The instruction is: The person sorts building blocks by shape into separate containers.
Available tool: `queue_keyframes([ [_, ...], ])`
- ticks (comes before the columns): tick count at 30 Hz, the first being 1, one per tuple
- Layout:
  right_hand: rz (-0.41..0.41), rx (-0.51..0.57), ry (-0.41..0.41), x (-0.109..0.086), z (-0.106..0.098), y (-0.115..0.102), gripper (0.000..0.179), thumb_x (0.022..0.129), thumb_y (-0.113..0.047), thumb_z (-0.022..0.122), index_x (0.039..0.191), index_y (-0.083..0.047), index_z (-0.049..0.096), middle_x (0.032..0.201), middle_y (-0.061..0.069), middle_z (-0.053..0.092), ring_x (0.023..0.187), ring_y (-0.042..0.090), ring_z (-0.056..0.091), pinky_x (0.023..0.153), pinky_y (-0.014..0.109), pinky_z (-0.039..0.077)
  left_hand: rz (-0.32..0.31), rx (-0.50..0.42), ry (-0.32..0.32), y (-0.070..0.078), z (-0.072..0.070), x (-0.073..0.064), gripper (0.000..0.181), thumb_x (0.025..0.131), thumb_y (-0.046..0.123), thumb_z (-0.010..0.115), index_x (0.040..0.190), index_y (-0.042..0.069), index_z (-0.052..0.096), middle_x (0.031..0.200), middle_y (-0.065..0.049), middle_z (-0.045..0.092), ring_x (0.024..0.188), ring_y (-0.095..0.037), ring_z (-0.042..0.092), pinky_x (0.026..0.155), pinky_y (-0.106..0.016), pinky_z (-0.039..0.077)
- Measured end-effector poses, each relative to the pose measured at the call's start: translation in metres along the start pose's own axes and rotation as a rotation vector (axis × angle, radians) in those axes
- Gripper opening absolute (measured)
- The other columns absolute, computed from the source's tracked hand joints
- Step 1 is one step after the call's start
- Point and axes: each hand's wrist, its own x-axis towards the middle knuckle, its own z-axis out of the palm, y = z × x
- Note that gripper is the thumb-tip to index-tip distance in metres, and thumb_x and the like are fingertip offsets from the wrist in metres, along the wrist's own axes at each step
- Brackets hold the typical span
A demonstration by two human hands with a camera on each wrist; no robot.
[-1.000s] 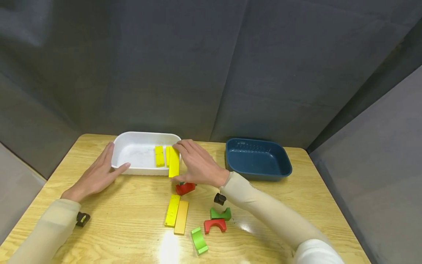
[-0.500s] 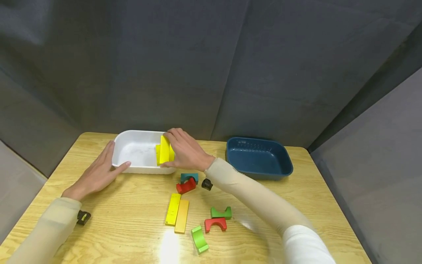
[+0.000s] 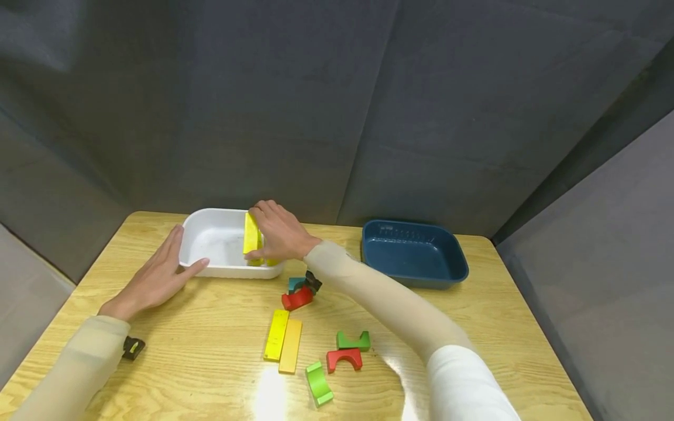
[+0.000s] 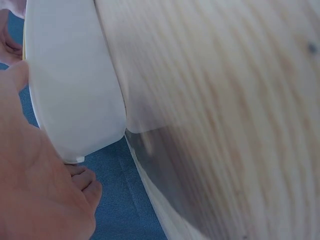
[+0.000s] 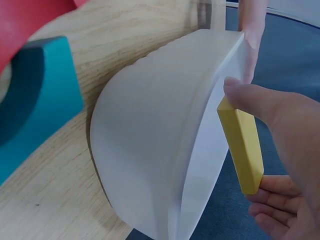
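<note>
**Right hand pinches a yellow rectangular block over the white tray**

The right hand's thumb grips one end of the block and its fingers the other, the gap between them just the block's length. The block is over the tray's right-hand part; whether it touches the yellow pieces partly hidden below the hand, I cannot tell. Those pieces are the likeliest trouble: a release on top of them could leave the block leaning or sliding off.

The left hand is spread, with fingers along the tray's left end and thumb at the near rim. If it lifted away, a knock from the right hand could shift the tray.

Just outside the near right corner lie a teal arch block and a red arch block. The right wrist's black camera overlaps the teal one in the head view; a low sweep of that wrist might nudge either arch.

Nearer the person, a yellow plank lies beside an orange plank. The dark blue tray stands well apart, to the right.
</note>
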Motion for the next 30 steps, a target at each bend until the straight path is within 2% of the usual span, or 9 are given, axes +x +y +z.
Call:
queue_keyframes([
  [11, -0.019, -0.015, -0.098, 0.025, 0.014, -0.006, 0.1, 0.085, -0.073, 0.079, 0.151, -0.004, 0.052, 0.142, 0.007, 0.054, 0.129, 0.022, 0.048, 0.115, 0.029, 0.041, -0.001, -0.005, 0.001, -0.003, -0.001, -0.002, 0.108, 0.108, 0.065, 0.05, 0.169, 0.004, -0.015, 0.177, -0.015, -0.02, 0.162, -0.051, 0.003, 0.121, -0.077, 0.021],
  [21, -0.034, -0.066, -0.151, 0.033, 0.025, -0.01, 0.099, 0.084, -0.076, 0.076, 0.15, -0.007, 0.052, 0.138, 0.004, 0.055, 0.122, 0.019, 0.05, 0.106, 0.027, 0.044, 0.0, -0.005, 0.0, -0.004, 0.001, -0.001, 0.109, 0.107, 0.066, 0.051, 0.169, 0.006, -0.015, 0.178, -0.014, -0.02, 0.162, -0.051, 0.004, 0.12, -0.078, 0.022],
  [30, -0.057, -0.067, -0.167, 0.038, 0.039, -0.012, 0.096, 0.086, -0.071, 0.079, 0.151, -0.006, 0.052, 0.148, 0.007, 0.054, 0.135, 0.021, 0.049, 0.121, 0.029, 0.036, 0.003, -0.006, -0.002, -0.003, 0.001, 0.0, 0.109, 0.107, 0.066, 0.051, 0.169, 0.004, -0.014, 0.177, -0.014, -0.02, 0.162, -0.051, 0.004, 0.121, -0.077, 0.021],
])
